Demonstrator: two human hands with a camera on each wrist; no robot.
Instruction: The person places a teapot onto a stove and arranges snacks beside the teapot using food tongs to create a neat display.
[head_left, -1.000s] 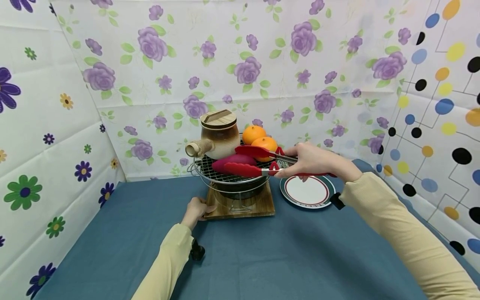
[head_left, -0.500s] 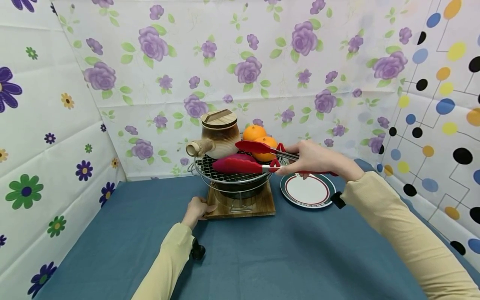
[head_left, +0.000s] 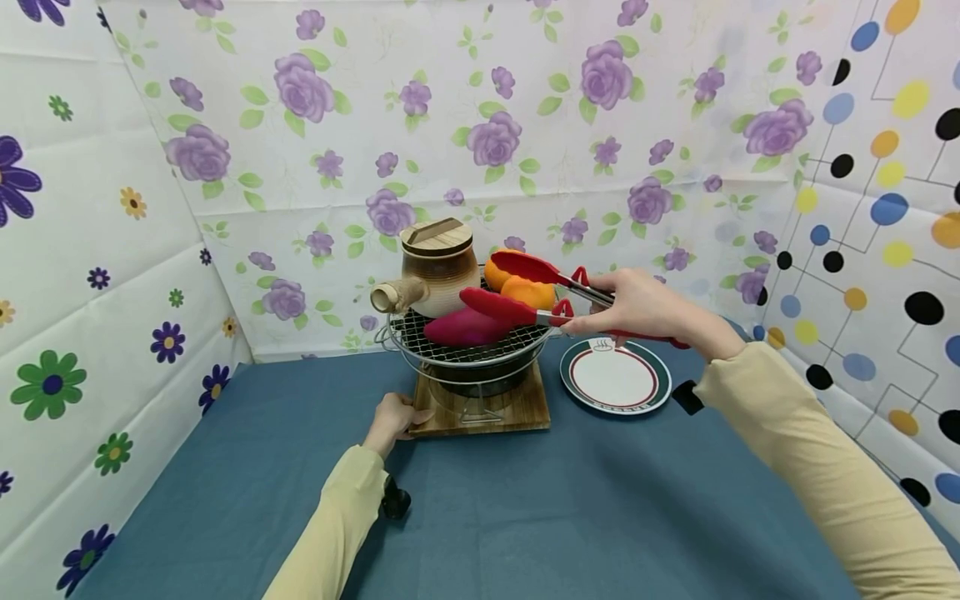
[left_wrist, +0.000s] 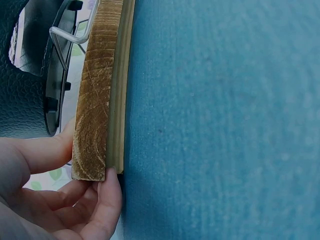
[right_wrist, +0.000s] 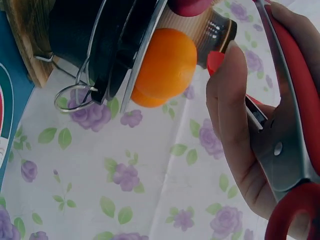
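My left hand (head_left: 392, 418) grips the left front corner of a wooden board (head_left: 517, 408); in the left wrist view the thumb lies on top and the fingers are under the edge. My right hand (head_left: 637, 304) holds red-tipped metal tongs (head_left: 501, 307) above a round grill rack (head_left: 513, 343), their arms spread apart with nothing between the tips. A magenta sweet potato (head_left: 461, 330) lies across the front of the rack, partly behind the lower tip; whether they touch, I cannot tell. Two oranges (head_left: 528, 294) sit behind the tongs, partly covered by them.
A brown clay pot (head_left: 442, 279) with a wooden lid and side handle stands at the rack's back left. The black stove under the rack (head_left: 483, 386) rests on the board. To the right, a white plate (head_left: 611, 373) with a green rim lies on the blue cloth.
The tongs first came down over the sweet potato, then rose and shifted right with my right hand. The sweet potato stays on the rack. My left hand has kept its place.
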